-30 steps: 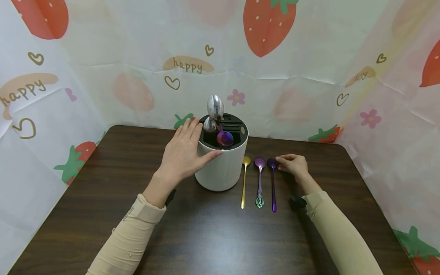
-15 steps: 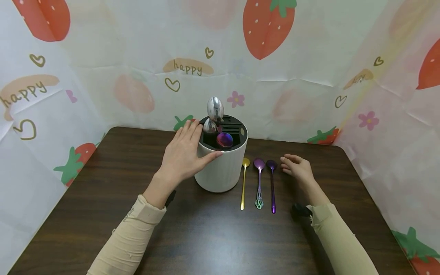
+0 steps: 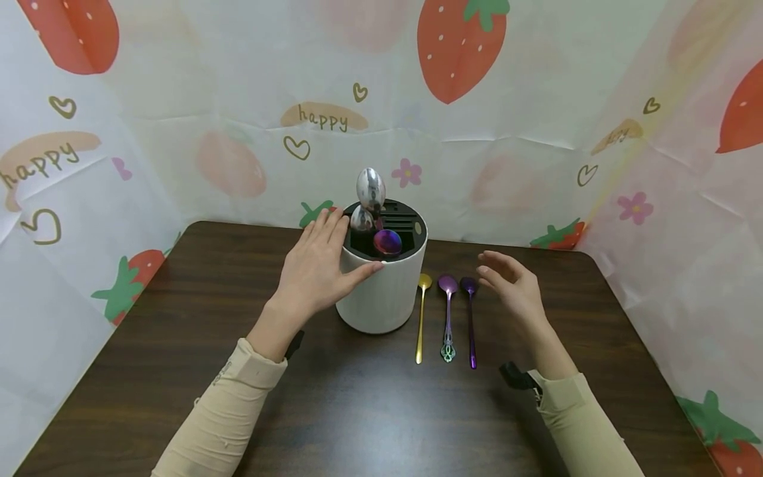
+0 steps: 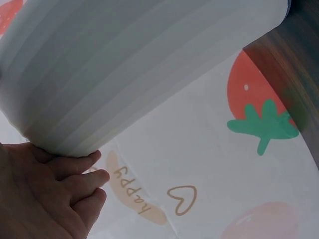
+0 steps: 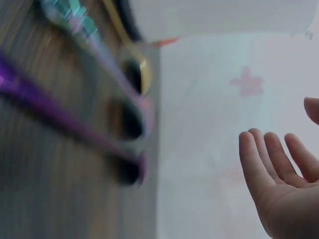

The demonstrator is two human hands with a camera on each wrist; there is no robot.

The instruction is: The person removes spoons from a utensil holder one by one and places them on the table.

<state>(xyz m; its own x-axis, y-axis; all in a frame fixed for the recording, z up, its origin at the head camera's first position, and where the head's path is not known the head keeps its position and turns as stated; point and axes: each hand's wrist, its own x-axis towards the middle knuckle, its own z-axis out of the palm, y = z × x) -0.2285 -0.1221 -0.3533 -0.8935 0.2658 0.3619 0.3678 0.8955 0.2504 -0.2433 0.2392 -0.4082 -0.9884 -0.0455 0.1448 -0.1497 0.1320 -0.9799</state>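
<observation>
White holder (image 3: 381,301) contains two silver spoons (image 3: 371,188) and one purple spoon (image 3: 387,244).

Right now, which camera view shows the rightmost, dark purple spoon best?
Head: the dark purple spoon shows along its full length, bowl to handle tip, fairly sharp. Right wrist shows its bowl and much of the handle, but blurred, with the handle cut off by the picture's left edge. Left wrist doesn't show it.

White holder (image 3: 381,298) (black-topped), upright, three colourful spoons (image 3: 448,311) lying alongside
</observation>
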